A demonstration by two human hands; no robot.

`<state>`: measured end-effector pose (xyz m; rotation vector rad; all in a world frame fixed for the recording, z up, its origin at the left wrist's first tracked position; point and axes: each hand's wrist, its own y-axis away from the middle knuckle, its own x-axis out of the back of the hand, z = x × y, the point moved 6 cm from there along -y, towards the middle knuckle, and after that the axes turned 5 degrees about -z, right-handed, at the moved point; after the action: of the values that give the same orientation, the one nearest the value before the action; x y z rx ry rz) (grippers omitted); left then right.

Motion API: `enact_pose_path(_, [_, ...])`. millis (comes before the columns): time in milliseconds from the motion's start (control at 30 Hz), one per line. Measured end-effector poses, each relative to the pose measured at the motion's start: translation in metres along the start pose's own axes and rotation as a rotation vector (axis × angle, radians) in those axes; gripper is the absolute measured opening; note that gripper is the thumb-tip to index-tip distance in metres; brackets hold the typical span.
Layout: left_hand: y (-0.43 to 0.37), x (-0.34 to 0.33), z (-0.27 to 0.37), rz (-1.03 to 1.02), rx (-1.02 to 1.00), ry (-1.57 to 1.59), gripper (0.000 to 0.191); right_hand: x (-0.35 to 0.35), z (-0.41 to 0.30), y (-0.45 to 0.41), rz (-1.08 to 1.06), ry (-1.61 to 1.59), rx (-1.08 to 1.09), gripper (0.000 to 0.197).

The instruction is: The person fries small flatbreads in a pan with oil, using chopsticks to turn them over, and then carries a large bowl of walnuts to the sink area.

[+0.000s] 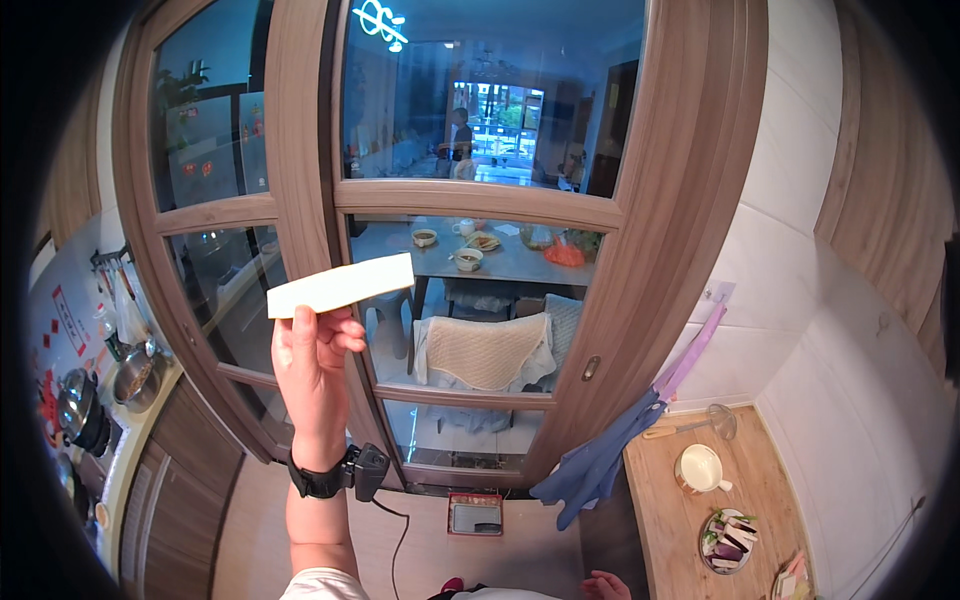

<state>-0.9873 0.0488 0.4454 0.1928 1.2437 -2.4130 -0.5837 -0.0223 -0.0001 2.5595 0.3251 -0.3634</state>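
Raised in front of the glass sliding door, my left hand pinches a long flat white piece by its lower left part, thumb in front and fingers behind. The piece is nearly rectangular and tilts up to the right; bright light hides its texture, so I cannot tell its material. A black strap with a small camera sits around my left wrist. Low at the bottom edge is my right hand, partly cut off, with loosely spread fingers and nothing seen in them. It is nearest to the wooden counter.
On the right counter are a white pot, a skimmer and a plate of cut eggplant. A blue apron hangs beside the wood-framed door. At left stands a counter with a steel bowl. Beyond the glass, a person stands.
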Motion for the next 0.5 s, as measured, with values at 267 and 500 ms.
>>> enact_pose_path(267, [0.017, -0.009, -0.023, -0.005, 0.107, 0.087, 0.030, 0.012, 0.016, 0.011, 0.035, 0.028, 0.031, 0.026])
enact_pose_path(500, [0.027, -0.001, -0.013, 0.007, 0.129, 0.037, 0.028, 0.002, 0.019, 0.025, -0.004, 0.047, 0.034, 0.025])
